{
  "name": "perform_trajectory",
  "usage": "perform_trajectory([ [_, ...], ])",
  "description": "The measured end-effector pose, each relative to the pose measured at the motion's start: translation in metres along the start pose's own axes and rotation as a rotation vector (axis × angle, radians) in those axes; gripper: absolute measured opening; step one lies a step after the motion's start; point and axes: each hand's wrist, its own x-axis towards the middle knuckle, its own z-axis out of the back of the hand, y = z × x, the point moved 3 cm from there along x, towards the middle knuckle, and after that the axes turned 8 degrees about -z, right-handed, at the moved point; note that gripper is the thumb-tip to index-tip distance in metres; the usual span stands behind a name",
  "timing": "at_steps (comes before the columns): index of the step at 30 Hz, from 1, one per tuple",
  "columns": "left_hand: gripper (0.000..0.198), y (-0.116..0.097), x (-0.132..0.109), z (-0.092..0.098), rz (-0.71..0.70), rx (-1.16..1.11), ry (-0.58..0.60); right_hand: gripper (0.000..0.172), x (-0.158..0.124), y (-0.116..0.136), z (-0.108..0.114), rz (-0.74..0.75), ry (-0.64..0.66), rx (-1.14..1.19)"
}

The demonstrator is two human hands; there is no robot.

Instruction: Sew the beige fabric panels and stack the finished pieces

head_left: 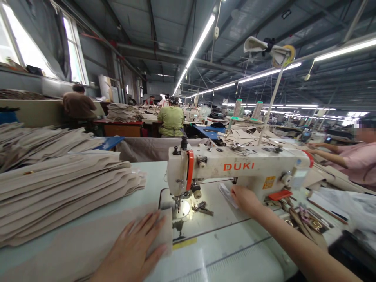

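1. Nearest the camera, the beige fabric panel [70,239] lies flat along the left part of the desk [211,256], under the left hand [132,244]. Its right end stops just beside the needle plate [185,209] of the sewing machine [241,168].
2. It looks light and soft, with enough body to lie flat; it probably slides easily over the smooth desk and may wrinkle if pushed from one point. Broad pressure near the right end, or a pinch at that end's edge, seems the best hold. I cannot tell whether it is one layer or more.
3. Left-hand fingers are spread and nearly straight, palm down, resting on the panel near its right end and pointing toward the machine; nothing is gripped.
4. Reaching from the desk's near right side, the right forearm [296,243] slants inward, and the right hand [245,199] sits beneath the machine's arm, beside a clear plastic piece [227,196]. Its fingers curl away from view, so I cannot tell whether they hold anything.
5. Farther toward the desk's left side, a stack of similar panels [64,196] lies fanned out beyond the fabric panel.
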Motion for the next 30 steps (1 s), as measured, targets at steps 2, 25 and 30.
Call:
perform_trajectory([
  [2,0.052,0.004,-0.001,-0.004,-0.041,0.036,-0.057,0.013,-0.003,-0.002,0.007,0.001,-0.006,0.074],
  [25,0.027,-0.025,-0.027,0.07,-0.543,0.142,-0.811,0.044,-0.086,0.158,-0.011,0.226,0.782,1.474],
  [30,0.031,-0.017,-0.027,0.063,-0.505,0.24,-0.776,0.053,-0.092,0.165,-0.025,0.062,1.083,1.58],
])
